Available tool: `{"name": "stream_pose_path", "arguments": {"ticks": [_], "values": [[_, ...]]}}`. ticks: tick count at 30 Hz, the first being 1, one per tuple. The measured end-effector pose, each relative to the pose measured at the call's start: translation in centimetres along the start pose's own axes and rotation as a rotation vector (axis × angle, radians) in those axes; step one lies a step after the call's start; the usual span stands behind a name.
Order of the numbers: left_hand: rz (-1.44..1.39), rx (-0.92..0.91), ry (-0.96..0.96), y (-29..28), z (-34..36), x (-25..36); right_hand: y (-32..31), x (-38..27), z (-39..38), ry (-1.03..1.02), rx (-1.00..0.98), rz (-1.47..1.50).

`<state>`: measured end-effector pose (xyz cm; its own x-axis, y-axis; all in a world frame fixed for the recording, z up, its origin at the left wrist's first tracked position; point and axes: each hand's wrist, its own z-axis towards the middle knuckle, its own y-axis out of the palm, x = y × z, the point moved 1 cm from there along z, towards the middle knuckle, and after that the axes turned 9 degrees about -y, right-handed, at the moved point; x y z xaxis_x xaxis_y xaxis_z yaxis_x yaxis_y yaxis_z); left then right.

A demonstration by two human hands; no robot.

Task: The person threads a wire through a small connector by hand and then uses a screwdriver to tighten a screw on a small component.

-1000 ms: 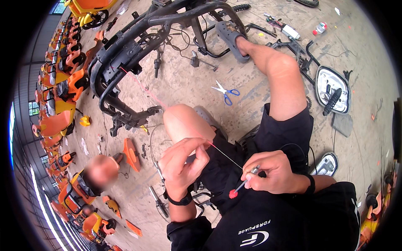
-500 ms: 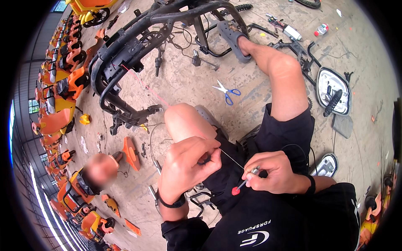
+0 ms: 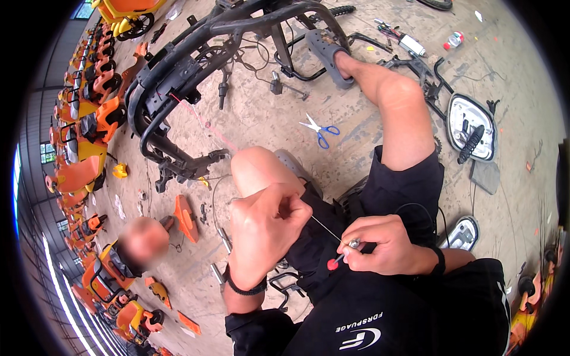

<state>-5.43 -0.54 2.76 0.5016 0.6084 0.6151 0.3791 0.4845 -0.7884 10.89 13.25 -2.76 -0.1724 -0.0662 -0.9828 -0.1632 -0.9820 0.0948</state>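
A thin cord [image 3: 326, 228] runs taut between my two hands, over my lap. My left hand [image 3: 267, 225] pinches one end, its thumb and fingers pressed together and partly hidden by the back of the hand. In the fingertips of my right hand [image 3: 380, 244] is a small metal rod with a red tip [image 3: 333, 264]; a shiny round metal part [image 3: 354, 242] shows at the thumb. The cord reaches these fingers, but how it joins the rod is hidden. A pink string [image 3: 208, 124] stretches from the black frame [image 3: 160, 77] toward my left knee.
Blue-handled scissors [image 3: 321, 130] lie open on the floor beyond my knees. To the right are a white-lined shell [image 3: 454, 133] with a black spring on it and a plastic bottle [image 3: 455, 40]. Orange and yellow ride-on vehicles [image 3: 80, 172] line the left, near another person.
My left hand has turned, showing more of its back, with its fingers closed tighter on the cord. My right hand has shifted slightly left with the red-tipped rod.
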Motion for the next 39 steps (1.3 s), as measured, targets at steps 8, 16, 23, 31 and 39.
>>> {"name": "stream_pose_path", "arguments": {"ticks": [8, 16, 23, 31, 39], "values": [[-0.222, -0.108, -0.074, -1.8, -0.1, -0.8, -0.1, 0.0, -0.1, 0.013, 0.019, 0.048], [-0.12, -0.244, 0.124, -2.0, 0.3, -0.4, -0.1, 0.2, -0.1, -0.003, 0.012, -0.01], [0.092, -0.253, 0.284, -2.1, 0.9, 0.0, -0.1, -0.2, 0.2, -0.026, -0.017, -0.048], [0.527, -0.391, 0.473, -3.0, 1.6, 2.1, 0.4, 0.2, 0.0, -0.024, 0.001, -0.115], [0.625, -0.523, 0.532, -3.1, 1.8, 2.6, 0.6, 0.1, 0.0, 0.001, -0.028, -0.154]]}}
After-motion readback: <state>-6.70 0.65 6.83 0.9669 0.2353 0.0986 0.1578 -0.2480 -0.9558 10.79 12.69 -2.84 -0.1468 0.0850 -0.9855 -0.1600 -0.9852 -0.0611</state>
